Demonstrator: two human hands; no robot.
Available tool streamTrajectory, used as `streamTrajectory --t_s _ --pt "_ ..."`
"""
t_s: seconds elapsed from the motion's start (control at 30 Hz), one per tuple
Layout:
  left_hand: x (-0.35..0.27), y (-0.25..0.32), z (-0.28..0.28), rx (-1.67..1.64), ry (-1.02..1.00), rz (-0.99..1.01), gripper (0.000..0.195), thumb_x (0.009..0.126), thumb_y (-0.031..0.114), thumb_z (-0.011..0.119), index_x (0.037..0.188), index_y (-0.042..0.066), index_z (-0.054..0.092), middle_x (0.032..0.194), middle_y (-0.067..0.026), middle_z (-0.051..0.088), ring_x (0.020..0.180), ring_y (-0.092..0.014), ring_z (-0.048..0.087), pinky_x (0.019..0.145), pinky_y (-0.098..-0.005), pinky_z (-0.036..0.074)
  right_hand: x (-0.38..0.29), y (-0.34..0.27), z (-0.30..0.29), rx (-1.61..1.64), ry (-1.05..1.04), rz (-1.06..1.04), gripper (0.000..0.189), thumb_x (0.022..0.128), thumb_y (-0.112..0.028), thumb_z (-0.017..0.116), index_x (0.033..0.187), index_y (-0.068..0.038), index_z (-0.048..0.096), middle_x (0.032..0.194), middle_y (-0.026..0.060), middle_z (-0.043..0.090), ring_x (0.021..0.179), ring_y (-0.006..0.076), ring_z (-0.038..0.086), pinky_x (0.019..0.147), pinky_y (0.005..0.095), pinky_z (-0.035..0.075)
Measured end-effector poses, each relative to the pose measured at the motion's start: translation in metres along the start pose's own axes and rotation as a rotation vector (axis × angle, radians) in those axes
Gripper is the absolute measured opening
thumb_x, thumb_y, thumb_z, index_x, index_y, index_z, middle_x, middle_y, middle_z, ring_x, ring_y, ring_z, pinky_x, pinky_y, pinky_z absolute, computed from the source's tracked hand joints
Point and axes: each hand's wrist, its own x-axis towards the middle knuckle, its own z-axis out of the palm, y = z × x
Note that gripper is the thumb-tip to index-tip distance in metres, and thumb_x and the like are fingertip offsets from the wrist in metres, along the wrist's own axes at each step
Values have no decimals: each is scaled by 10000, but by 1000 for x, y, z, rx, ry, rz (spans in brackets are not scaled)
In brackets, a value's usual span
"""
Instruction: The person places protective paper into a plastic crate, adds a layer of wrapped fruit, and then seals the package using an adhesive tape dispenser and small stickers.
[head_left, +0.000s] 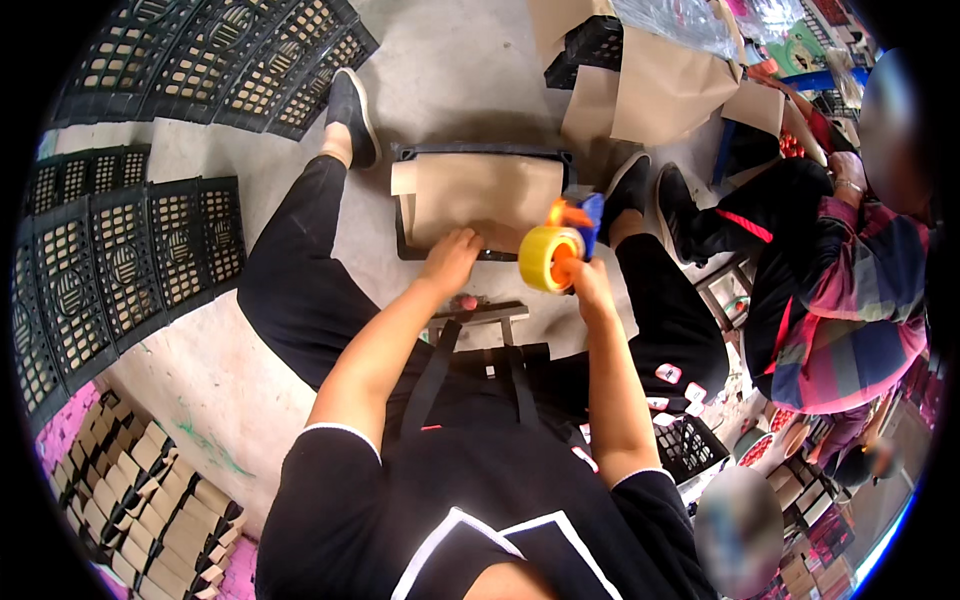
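Between my feet a black plastic crate (409, 244) stands on the floor, with brown paper (480, 196) folded over its top. My left hand (452, 262) rests at the crate's near rim, its fingers touching the paper's near edge; whether it grips anything is not plain. In my right hand (589, 285) is a tape dispenser (589, 221) with a blue and orange body and a roll of yellow tape (541, 259), held just right of the crate's near corner. A small round reddish thing (469, 302) lies below my left hand, near a low stool (491, 313).
Black crates stand in stacks at the left (127, 262) and upper left (225, 60). Paper-lined crates (157, 517) fill the lower left. Large brown paper sheets (667, 90) hang over crates at the upper right. A seated co-worker (847, 300) is close on my right, beside bowls of red fruit (754, 450).
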Motion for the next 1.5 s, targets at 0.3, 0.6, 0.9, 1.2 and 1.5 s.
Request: streamTrajectory --t_s 0.3,0.6,0.9,1.2,1.5 --pt "-4 32 8 547 -443 108 758 765 308 643 1414 132 293 1487 -43 228 1317 -279 281 1073 -460 239 -52 -8 -16 111 -113 -4 203 702 -144 544 791 18 627 686 46 591 575 129 532 528 262 400" --pt "-2 77 1 -889 -294 -103 418 861 310 506 1247 152 490 1312 -115 437 1216 -284 408 1009 -509 253 -153 -22 -24 576 -421 -35 338 672 -47 526 987 58 590 891 83 622 829 163 591 744 264 470" --pt "54 267 -12 -757 -47 310 154 721 127 728 727 51 595 716 -84 566 671 -267 589 595 -356 452 -177 -13 -39 446 -451 -212 294 661 -15 519 944 50 570 843 54 601 783 145 577 708 245 463" --pt "88 42 -23 -279 174 -313 280 760 252 721 673 26 579 686 -115 611 591 -232 593 571 -367 459 -161 -47 -55 821 -265 -115 350 907 -208 494 1138 50 543 863 115 634 747 205 638 668 328 528" --pt "100 -6 -22 143 -198 -305 669 695 432 714 1076 -61 468 805 -184 653 732 -343 647 662 -438 510 -113 -89 -22 915 -416 -94 359 890 -233 557 1140 23 530 992 134 617 853 230 633 725 342 530"
